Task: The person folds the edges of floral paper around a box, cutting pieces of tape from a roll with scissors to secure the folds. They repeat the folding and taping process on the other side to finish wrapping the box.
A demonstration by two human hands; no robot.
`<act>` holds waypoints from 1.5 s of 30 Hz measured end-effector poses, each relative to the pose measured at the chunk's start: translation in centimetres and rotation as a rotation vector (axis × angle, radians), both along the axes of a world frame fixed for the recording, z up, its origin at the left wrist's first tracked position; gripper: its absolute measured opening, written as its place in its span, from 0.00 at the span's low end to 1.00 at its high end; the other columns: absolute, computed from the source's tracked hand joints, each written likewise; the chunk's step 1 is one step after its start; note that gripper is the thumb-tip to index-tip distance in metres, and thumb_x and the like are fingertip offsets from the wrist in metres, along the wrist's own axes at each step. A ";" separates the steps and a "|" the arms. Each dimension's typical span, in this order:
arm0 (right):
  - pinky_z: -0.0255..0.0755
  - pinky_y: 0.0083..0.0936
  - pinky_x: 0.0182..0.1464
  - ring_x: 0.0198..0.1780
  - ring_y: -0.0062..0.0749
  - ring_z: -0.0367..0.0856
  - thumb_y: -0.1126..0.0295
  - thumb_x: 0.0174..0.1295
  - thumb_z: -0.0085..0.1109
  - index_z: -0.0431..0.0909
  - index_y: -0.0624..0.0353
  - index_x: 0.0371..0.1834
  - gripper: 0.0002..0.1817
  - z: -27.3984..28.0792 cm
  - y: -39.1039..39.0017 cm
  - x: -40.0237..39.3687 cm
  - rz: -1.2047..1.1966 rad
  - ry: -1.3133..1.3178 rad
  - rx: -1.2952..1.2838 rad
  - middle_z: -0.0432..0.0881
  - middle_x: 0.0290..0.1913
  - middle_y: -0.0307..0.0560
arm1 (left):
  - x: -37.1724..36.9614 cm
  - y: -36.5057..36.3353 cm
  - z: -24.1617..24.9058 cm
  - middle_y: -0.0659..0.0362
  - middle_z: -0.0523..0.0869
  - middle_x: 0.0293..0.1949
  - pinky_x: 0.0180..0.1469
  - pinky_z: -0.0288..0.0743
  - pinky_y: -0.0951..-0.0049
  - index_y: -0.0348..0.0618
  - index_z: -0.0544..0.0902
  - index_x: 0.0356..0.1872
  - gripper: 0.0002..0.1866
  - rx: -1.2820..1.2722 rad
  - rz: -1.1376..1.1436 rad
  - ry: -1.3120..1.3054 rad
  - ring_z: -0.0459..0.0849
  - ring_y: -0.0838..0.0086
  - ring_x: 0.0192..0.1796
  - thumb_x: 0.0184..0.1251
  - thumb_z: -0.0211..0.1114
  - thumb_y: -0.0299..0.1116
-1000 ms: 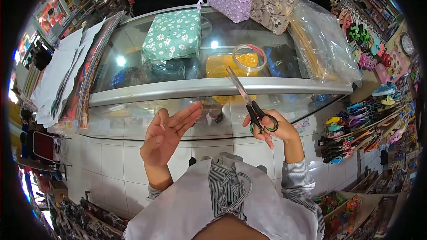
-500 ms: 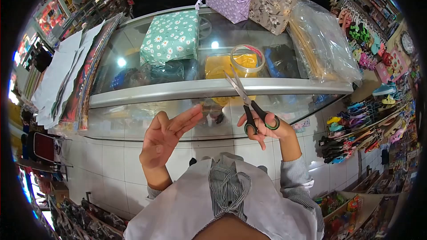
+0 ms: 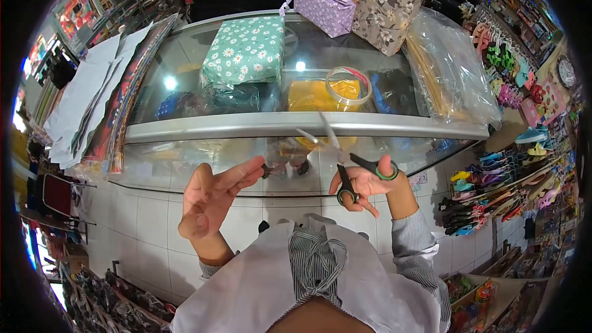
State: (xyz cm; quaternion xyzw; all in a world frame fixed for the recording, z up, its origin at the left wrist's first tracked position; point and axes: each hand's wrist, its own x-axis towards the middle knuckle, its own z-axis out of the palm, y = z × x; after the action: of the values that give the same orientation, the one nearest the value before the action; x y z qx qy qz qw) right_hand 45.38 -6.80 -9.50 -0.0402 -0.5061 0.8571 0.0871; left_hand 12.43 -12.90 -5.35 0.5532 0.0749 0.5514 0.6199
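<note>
Black-handled scissors are in my right hand, with thumb and fingers through the loops and the blades spread apart, pointing at the counter's metal edge. My left hand is raised in front of the counter, palm up, fingers extended and holding nothing. Beyond the hands, on the glass counter, a clear tape roll lies over something yellow. A green daisy-patterned package stands to its left. Behind are a purple pleated package and a brown floral package.
White paper sheets lie on the counter's left end over patterned sheets. Clear plastic bags lie on the right end. Racks of sandals hang at the right. A red chair stands at the left.
The scissors' blades have opened wider. My left hand has moved a little left and down. The counter and packages appear slightly shifted in the view.
</note>
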 end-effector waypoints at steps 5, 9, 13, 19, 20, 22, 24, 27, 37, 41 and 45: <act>0.76 0.19 0.18 0.30 0.22 0.78 0.57 0.63 0.56 0.55 0.61 0.66 0.33 5.6 -2.2 2.9 -0.249 -0.419 0.322 0.78 0.30 0.44 | -0.6 -0.2 -0.3 0.20 0.59 0.60 0.68 0.54 0.51 0.50 0.62 0.34 0.19 0.025 -0.027 -0.022 0.62 0.38 0.67 0.58 0.62 0.48; 0.74 0.19 0.15 0.24 0.23 0.79 0.66 0.58 0.61 0.58 0.54 0.63 0.31 10.6 -4.3 5.3 -1.043 -0.771 0.591 0.81 0.30 0.45 | -1.1 -0.3 -0.3 0.20 0.61 0.59 0.68 0.54 0.50 0.51 0.63 0.35 0.19 0.027 -0.028 -0.006 0.60 0.37 0.67 0.58 0.63 0.47; 0.72 0.23 0.15 0.24 0.30 0.80 0.67 0.51 0.68 0.66 0.59 0.56 0.30 14.3 -0.6 3.3 -1.066 -1.431 0.841 0.81 0.32 0.51 | -0.5 -0.1 -0.3 0.20 0.64 0.57 0.68 0.55 0.50 0.50 0.62 0.41 0.21 -0.008 -0.027 -0.055 0.61 0.37 0.67 0.55 0.63 0.45; 0.70 0.29 0.17 0.24 0.37 0.81 0.66 0.41 0.75 0.75 0.64 0.45 0.27 14.0 6.9 4.7 -0.744 -1.607 1.064 0.79 0.33 0.49 | -0.7 -0.5 -0.1 0.21 0.68 0.55 0.65 0.53 0.40 0.52 0.59 0.43 0.24 -0.100 0.016 -0.050 0.65 0.34 0.64 0.42 0.57 0.35; 0.70 0.29 0.19 0.26 0.37 0.81 0.66 0.41 0.76 0.75 0.64 0.45 0.28 14.1 7.9 5.1 -0.690 -1.633 1.097 0.79 0.33 0.48 | -0.9 -0.3 -0.2 0.21 0.68 0.54 0.65 0.53 0.41 0.52 0.59 0.44 0.24 -0.093 0.013 -0.057 0.66 0.34 0.63 0.42 0.57 0.35; 0.71 0.28 0.25 0.29 0.35 0.80 0.68 0.41 0.75 0.76 0.64 0.46 0.28 13.5 8.6 5.6 -0.695 -1.552 1.313 0.78 0.35 0.47 | -1.4 -0.3 -0.2 0.22 0.69 0.54 0.65 0.56 0.44 0.51 0.58 0.45 0.25 -0.097 0.013 -0.054 0.68 0.36 0.62 0.44 0.58 0.37; 0.72 0.26 0.31 0.32 0.33 0.79 0.70 0.43 0.73 0.76 0.63 0.48 0.26 12.2 7.7 5.7 -0.816 -1.306 1.660 0.78 0.36 0.45 | -2.1 -0.4 0.0 0.21 0.68 0.54 0.65 0.59 0.50 0.50 0.56 0.45 0.27 -0.117 0.014 -0.031 0.71 0.39 0.61 0.49 0.62 0.41; 0.72 0.21 0.32 0.32 0.24 0.76 0.68 0.63 0.56 0.75 0.60 0.50 0.14 9.7 1.5 -2.0 -1.133 -0.690 1.086 0.78 0.34 0.40 | -2.7 -0.2 0.6 0.21 0.70 0.53 0.64 0.61 0.51 0.50 0.55 0.44 0.26 -0.117 -0.011 -0.080 0.73 0.40 0.59 0.49 0.61 0.39; 0.74 0.26 0.41 0.48 0.28 0.77 0.47 0.71 0.37 0.69 0.63 0.57 0.28 -1.8 -3.2 -15.7 -0.317 0.118 -0.555 0.78 0.49 0.48 | -6.5 0.4 -0.2 0.21 0.71 0.52 0.63 0.58 0.46 0.50 0.57 0.46 0.25 -0.140 -0.040 -0.074 0.72 0.36 0.58 0.47 0.60 0.37; 0.74 0.24 0.41 0.47 0.28 0.77 0.54 0.71 0.42 0.72 0.59 0.51 0.20 -1.5 -3.2 -16.8 -0.492 0.028 -0.622 0.78 0.47 0.46 | -7.1 0.5 -0.2 0.22 0.71 0.52 0.63 0.60 0.52 0.49 0.55 0.43 0.25 -0.164 -0.047 -0.076 0.75 0.40 0.57 0.53 0.62 0.39; 0.74 0.21 0.42 0.45 0.25 0.77 0.61 0.70 0.47 0.73 0.58 0.46 0.12 -1.9 -2.7 -17.1 -0.563 0.148 -0.679 0.78 0.46 0.44 | -8.0 0.8 -0.5 0.23 0.72 0.51 0.62 0.60 0.51 0.48 0.56 0.45 0.26 -0.158 -0.069 -0.078 0.74 0.40 0.58 0.53 0.64 0.40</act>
State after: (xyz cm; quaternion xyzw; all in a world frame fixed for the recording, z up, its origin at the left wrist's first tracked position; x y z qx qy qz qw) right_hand 28.28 -9.48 -11.37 -0.1415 -0.1578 0.9181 0.3349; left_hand 4.40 -12.07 -5.84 0.4831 0.0747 0.5431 0.6827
